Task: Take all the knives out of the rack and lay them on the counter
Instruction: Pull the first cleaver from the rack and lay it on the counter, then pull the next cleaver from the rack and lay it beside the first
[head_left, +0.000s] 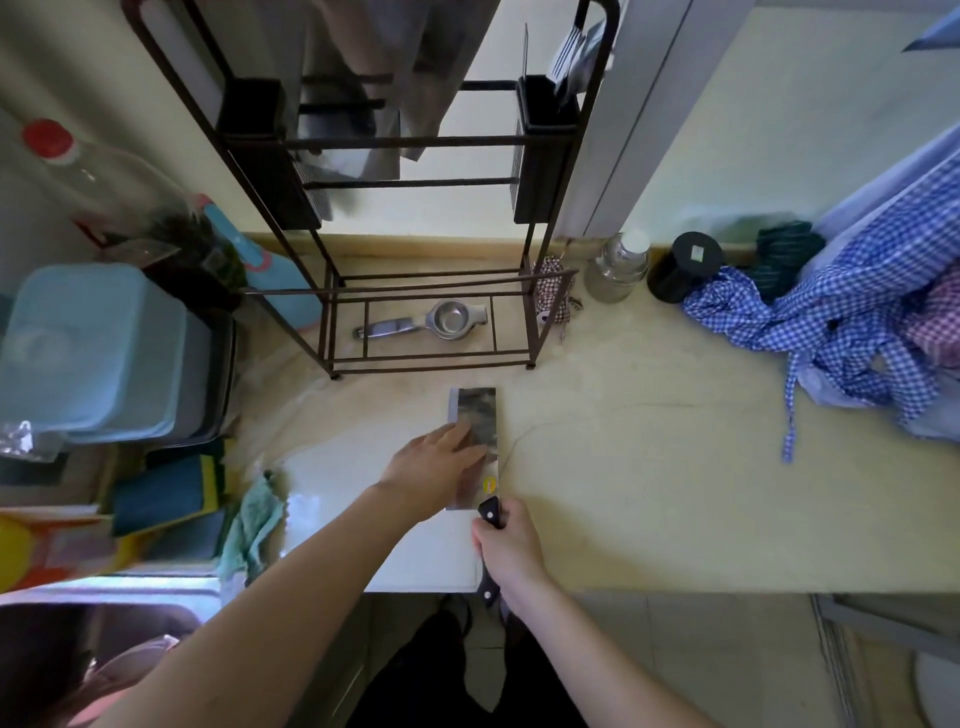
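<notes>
A broad cleaver (475, 415) lies flat on the pale counter (649, 467), just in front of the rack (426, 291). Its rectangular steel blade points away toward the rack's base, the flat side up and dully reflecting; a small round yellow sticker sits near the heel. The black riveted handle runs back toward the counter's front edge and juts a little past it. The rack is a dark metal frame standing upright against the wall, with black holders on both sides and open rails between them.
</notes>
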